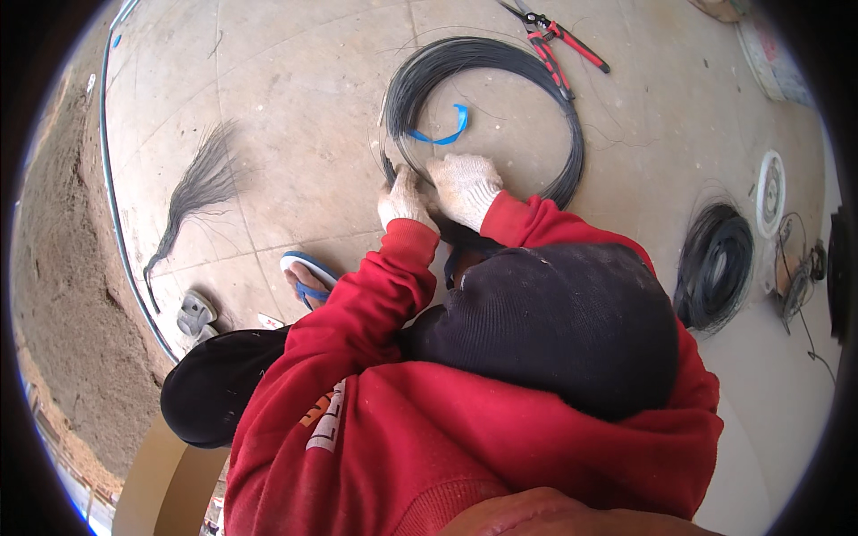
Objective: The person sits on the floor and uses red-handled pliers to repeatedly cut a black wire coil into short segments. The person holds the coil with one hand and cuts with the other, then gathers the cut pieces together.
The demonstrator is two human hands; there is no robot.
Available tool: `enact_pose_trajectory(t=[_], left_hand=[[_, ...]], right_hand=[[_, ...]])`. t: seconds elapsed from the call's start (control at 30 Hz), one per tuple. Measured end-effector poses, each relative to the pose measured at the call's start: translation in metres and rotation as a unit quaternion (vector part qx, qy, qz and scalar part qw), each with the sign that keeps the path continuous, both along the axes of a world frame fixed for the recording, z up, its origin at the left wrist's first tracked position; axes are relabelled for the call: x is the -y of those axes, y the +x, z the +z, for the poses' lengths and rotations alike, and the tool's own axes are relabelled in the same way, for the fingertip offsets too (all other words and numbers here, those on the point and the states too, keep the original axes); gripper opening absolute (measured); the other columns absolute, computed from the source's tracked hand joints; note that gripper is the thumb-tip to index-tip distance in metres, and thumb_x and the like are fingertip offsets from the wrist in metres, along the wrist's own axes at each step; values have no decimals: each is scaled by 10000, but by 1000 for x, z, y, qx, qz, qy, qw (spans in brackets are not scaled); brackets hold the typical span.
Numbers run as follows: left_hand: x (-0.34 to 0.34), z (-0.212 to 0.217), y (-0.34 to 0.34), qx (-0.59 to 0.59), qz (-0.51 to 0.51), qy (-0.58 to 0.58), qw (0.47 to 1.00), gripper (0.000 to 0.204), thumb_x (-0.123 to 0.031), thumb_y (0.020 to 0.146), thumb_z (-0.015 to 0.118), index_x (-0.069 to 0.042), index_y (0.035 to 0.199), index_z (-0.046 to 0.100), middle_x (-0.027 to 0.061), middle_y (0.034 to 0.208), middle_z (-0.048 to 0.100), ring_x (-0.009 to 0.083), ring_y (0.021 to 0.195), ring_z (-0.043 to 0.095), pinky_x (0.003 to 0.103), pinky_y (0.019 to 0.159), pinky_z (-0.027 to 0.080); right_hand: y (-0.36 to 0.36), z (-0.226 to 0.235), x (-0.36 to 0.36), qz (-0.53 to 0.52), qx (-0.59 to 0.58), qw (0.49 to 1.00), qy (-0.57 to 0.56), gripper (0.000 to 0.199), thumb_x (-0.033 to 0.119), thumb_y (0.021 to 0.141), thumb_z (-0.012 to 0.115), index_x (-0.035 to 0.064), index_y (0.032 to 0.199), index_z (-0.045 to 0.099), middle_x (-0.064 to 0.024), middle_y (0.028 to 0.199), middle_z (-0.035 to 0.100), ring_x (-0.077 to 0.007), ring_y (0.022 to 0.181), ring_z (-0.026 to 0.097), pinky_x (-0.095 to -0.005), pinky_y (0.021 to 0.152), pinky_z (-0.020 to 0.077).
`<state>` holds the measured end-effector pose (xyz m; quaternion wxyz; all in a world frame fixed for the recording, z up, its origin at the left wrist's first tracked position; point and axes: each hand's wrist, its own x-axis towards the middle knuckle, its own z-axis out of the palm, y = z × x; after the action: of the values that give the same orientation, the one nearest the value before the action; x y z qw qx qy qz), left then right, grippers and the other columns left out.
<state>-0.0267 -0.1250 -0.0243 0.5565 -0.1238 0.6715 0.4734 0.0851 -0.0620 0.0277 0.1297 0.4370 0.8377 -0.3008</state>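
Observation:
A large coil of thin black wire (487,51) lies on the tiled floor in front of me. At its near left side, my left hand (407,200), in a white knit glove, is closed around the wire bundle. My right hand (465,185), gloved alike, is curled into a fist just to the right, with strands running between the two hands. Its fingertips are hidden, but it appears to grip the same wire. Inside the ring lies a curved blue strap (444,138). Red-and-black-handled cutters (576,46) lie against the coil's far right side, their blades apart.
A loose, fanned bundle of wire (198,179) lies to the left. Another dark wire coil (695,268) lies at the right, near a white ring-shaped disc (770,192) and tangled cords. A grey shoe (195,313) sits by the floor's left edge, with bare soil (71,268) beyond.

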Motion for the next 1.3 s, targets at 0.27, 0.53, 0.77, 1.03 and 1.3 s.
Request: enact_pose_trajectory(t=[0.27, 0.53, 0.77, 1.03, 1.3], left_hand=[[-8, 35, 10, 12, 43, 68, 997, 314, -323, 963, 595, -69, 1143, 631, 41, 808, 633, 109, 465, 414, 273, 410, 309], [-15, 39, 17, -27, 19, 67, 997, 292, -282, 964, 598, -66, 1159, 621, 56, 830, 657, 80, 445, 398, 253, 399, 298], [-13, 35, 17, -27, 67, 60, 996, 244, -262, 961, 599, -64, 1103, 621, 29, 736, 604, 84, 439, 399, 251, 393, 303], [-11, 41, 17, -41, 66, 47, 996, 204, -253, 934, 632, -56, 983, 618, 57, 720, 633, 108, 458, 418, 277, 412, 328], [-12, 33, 17, -58, 49, 66, 995, 194, -239, 918, 658, -59, 976, 618, 58, 733, 642, 103, 478, 453, 278, 426, 347]], right_hand=[[22, 42, -43, 54, -15, 987, -151, 485, 461, 782, 674, 69, 1068, 675, -207, 973, 676, -376, 947, 656, -454, 827, 518], [155, -10, -200, -201, 136, 935, 260, 430, 168, 867, 542, 114, 1294, 546, -197, 1206, 597, -410, 1003, 633, -527, 876, 507], [134, 47, -190, -225, 96, 961, 133, 386, 223, 838, 572, 49, 1183, 576, -210, 909, 647, -355, 873, 651, -442, 781, 523], [128, 125, -136, 85, -66, 992, 64, 295, 237, 915, 583, 52, 1146, 590, -207, 798, 640, -352, 708, 629, -423, 642, 485], [68, 73, -88, 160, 25, 987, 2, 157, 144, 862, 558, 62, 944, 664, -187, 849, 673, -387, 811, 666, -482, 692, 523]])
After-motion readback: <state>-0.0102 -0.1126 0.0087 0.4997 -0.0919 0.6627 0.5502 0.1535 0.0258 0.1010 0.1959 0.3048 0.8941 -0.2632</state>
